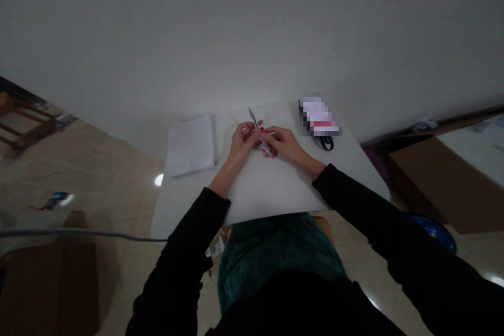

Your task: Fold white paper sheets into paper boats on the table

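Observation:
Over the middle of the white table [268, 194], my left hand [244, 139] and my right hand [285, 143] meet at a thin folded piece of white paper [255, 118]. The paper stands nearly edge-on to me, slanting from upper left to lower right. My left thumb and fingers close on it from the left side, and my right fingers pinch it from the right. The two hands touch or nearly touch at its middle. A stack of white paper sheets [191, 145] lies to the left of my left hand.
A blurred-out phone-like object [319, 115] lies at the table's back right, with a black loop [326, 143] beside it. The wall rises behind the table. A cardboard box [452, 178] is at right, another brown box [51, 283] at lower left. A grey cable [86, 233] crosses the left side.

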A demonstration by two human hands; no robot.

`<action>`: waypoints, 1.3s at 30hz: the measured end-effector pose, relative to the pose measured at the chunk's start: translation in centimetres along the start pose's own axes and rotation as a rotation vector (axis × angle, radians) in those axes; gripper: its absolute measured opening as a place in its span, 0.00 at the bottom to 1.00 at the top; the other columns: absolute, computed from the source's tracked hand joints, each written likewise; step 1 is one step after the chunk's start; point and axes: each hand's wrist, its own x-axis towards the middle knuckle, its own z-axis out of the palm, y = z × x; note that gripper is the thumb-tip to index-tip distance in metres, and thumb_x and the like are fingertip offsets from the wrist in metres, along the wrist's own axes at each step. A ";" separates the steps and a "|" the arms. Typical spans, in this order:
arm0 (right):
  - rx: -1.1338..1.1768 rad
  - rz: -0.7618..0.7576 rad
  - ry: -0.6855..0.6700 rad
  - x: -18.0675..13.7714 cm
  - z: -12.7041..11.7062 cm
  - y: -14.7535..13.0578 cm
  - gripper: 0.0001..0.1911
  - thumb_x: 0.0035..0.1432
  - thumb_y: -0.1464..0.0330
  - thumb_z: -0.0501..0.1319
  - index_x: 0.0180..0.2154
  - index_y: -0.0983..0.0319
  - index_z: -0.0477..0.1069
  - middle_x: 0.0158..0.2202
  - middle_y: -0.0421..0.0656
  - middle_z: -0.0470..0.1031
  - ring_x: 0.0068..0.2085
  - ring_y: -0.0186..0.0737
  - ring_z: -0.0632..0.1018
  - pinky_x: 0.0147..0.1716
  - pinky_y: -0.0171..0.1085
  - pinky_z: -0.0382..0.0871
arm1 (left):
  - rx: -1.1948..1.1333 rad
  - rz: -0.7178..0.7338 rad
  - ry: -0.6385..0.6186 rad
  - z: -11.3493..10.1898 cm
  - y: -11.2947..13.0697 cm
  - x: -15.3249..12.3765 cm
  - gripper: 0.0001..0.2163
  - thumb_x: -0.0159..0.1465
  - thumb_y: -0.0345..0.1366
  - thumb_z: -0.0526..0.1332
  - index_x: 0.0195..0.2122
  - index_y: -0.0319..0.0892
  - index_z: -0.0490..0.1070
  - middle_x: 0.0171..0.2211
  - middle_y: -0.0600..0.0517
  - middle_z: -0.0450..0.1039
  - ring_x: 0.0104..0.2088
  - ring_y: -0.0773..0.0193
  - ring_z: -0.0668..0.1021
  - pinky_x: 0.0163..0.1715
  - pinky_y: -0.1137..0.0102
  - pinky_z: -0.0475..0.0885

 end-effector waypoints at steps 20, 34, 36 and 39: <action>-0.131 -0.033 0.089 -0.1 0.0 0.7 0.19 0.60 0.60 0.60 0.49 0.63 0.68 0.21 0.38 0.77 0.16 0.37 0.77 0.14 0.32 0.70 | 0.123 0.011 -0.132 -0.6 -0.7 0.3 0.25 0.61 0.50 0.67 0.56 0.47 0.65 0.53 0.44 0.74 0.47 0.57 0.79 0.42 0.62 0.78; -0.030 -0.048 0.063 0.3 -0.3 1.1 0.19 0.57 0.65 0.59 0.50 0.62 0.69 0.28 0.40 0.79 0.19 0.37 0.78 0.13 0.32 0.72 | 0.254 0.126 -0.126 -1.7 -1.8 1.1 0.21 0.58 0.38 0.58 0.54 0.44 0.71 0.50 0.47 0.75 0.48 0.57 0.77 0.46 0.63 0.75; 0.005 -0.040 0.059 0.3 -0.3 0.9 0.21 0.57 0.65 0.58 0.52 0.63 0.70 0.29 0.41 0.79 0.20 0.38 0.79 0.14 0.34 0.74 | 0.247 0.113 -0.110 -1.7 -1.9 1.3 0.21 0.57 0.36 0.57 0.53 0.44 0.73 0.49 0.48 0.76 0.47 0.57 0.77 0.47 0.63 0.74; 0.093 0.009 0.055 0.4 -0.4 0.8 0.23 0.56 0.66 0.58 0.54 0.63 0.70 0.31 0.41 0.79 0.22 0.40 0.80 0.17 0.38 0.76 | 0.159 0.057 -0.074 -1.3 -1.4 1.2 0.20 0.55 0.34 0.56 0.49 0.44 0.76 0.49 0.48 0.77 0.48 0.57 0.78 0.48 0.64 0.73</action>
